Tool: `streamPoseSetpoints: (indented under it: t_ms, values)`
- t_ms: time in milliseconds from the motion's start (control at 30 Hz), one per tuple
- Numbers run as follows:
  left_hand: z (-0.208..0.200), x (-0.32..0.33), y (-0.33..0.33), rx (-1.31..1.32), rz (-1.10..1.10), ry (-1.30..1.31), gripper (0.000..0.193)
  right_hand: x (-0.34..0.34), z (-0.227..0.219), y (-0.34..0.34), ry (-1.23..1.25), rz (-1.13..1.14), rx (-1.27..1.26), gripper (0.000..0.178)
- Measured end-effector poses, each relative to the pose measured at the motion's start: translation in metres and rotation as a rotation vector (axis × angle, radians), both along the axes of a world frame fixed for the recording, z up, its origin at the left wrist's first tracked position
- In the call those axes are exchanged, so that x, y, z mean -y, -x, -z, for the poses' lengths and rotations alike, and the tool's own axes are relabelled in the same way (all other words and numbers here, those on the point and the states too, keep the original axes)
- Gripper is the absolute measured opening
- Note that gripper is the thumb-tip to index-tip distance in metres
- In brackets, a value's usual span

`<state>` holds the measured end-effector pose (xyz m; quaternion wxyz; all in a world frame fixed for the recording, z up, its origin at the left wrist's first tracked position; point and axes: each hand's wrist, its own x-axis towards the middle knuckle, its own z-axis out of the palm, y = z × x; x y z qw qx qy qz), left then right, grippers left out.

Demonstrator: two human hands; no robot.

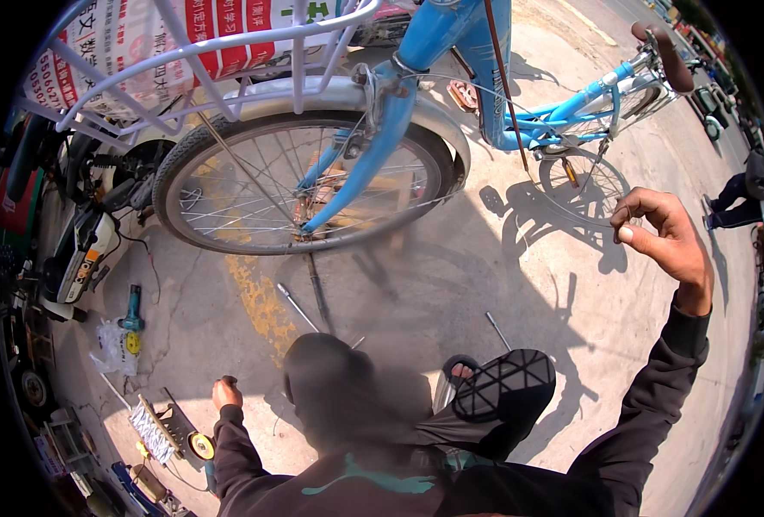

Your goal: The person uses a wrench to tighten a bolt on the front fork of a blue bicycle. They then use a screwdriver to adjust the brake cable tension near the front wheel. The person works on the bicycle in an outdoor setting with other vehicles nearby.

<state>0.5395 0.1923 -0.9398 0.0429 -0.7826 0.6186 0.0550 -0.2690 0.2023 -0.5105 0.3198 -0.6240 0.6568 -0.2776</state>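
Note:
A blue bicycle (pixel 382 164) stands in front of me, its front wheel facing left. Down beside its frame hangs a reddish-brown cable housing (pixel 509 86). From the housing's lower end a thin wire (pixel 563 212) curves toward my right hand (pixel 668 237), which is raised with thumb and fingers pinched on the wire's end. My left hand (pixel 227 392) is low at the left, fingers curled, close to a reel of white cord (pixel 152 429) and a yellow-centred disc (pixel 201 445). Anything inside that fist is hidden.
A white basket (pixel 218 69) with a printed sheet overhangs the front wheel. On the ground lie screwdrivers (pixel 296 306), a teal power tool (pixel 132 308) and a plastic bag (pixel 119 346). An electric scooter (pixel 80 250) stands left. Another person (pixel 748 189) is at far right.

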Motion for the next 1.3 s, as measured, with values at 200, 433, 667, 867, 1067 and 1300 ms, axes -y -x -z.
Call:
streamPoseSetpoints:
  t_ms: [200,433,667,867,1067,1300]
  values:
    - [0.05,-0.077,-0.03,0.304,-0.166,-0.971,0.03,0.031,0.033,-0.074,0.477,0.011,-0.397,0.025]
    - [-0.109,0.095,0.209,-0.532,0.658,0.237,0.037,0.047,0.063,-0.145,0.576,0.013,-0.377,0.028]
    - [-0.277,0.185,0.433,-0.995,0.625,0.779,0.029,0.047,0.07,-0.144,0.312,0.308,-0.087,0.025]
    - [-0.271,0.21,0.448,-1.004,0.574,0.801,0.022,0.061,0.117,-0.115,0.307,0.308,0.363,0.044]
    - [-0.247,0.185,0.397,-0.806,0.62,0.71,0.017,0.121,0.124,-0.101,0.194,0.424,0.648,0.068]
    - [-0.18,0.128,0.311,-0.708,0.573,0.518,0.019,0.14,0.085,-0.133,0.1,0.11,0.978,0.049]
